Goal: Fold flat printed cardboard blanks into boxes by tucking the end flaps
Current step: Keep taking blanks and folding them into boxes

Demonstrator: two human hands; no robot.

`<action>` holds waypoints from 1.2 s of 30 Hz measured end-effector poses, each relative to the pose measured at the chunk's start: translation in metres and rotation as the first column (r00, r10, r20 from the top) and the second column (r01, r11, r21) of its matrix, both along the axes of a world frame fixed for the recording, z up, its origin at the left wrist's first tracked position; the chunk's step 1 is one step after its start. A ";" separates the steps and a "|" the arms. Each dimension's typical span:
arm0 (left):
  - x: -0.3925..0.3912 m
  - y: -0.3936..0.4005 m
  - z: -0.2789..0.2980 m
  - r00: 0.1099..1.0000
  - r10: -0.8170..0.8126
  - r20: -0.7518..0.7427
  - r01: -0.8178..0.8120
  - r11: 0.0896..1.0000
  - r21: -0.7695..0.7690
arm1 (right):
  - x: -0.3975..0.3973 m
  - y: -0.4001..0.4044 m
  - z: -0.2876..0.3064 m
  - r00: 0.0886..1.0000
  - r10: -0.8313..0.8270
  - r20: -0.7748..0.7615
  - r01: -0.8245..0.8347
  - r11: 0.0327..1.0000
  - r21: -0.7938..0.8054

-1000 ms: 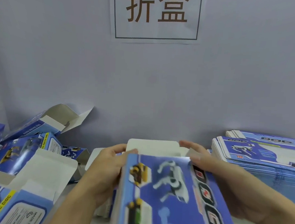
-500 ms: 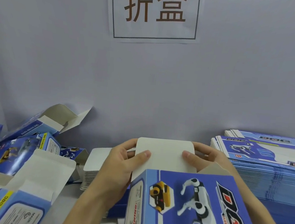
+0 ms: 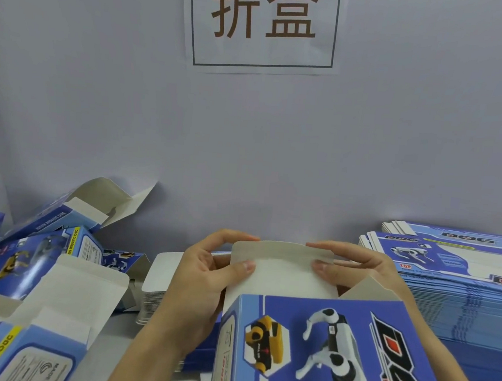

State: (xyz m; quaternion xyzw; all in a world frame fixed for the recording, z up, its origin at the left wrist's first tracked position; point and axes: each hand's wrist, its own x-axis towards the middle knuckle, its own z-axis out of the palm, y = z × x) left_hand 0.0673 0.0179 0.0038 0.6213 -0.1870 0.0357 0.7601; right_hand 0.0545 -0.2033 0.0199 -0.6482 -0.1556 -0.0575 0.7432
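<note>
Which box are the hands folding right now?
The blue box in the middle, nearest the camera. The left hand and right hand pinch its white end flap; the folded boxes at left lie untouched.

Straight ahead of me: plain pale grey wall [image 3: 98,116], filling the upper part of the view. No marks on it apart from soft shadows low on the left.

Fixed to the wall, top centre: white paper sign [image 3: 260,54]. Two large brown characters, 折盒, inside a thin dark rectangular border. Upper edge of the sheet cut off by the frame.

Below: light table [image 3: 116,330], meeting the wall at its far edge.

On the table, left of centre: stack of white cards [image 3: 159,291], rounded corners, edges neatly aligned.
</note>
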 end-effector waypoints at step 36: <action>-0.033 -0.022 0.044 0.875 0.288 0.390 -0.294 0.955 -0.046 | -0.030 0.028 0.023 0.903 -0.029 0.428 0.088 0.989 -0.118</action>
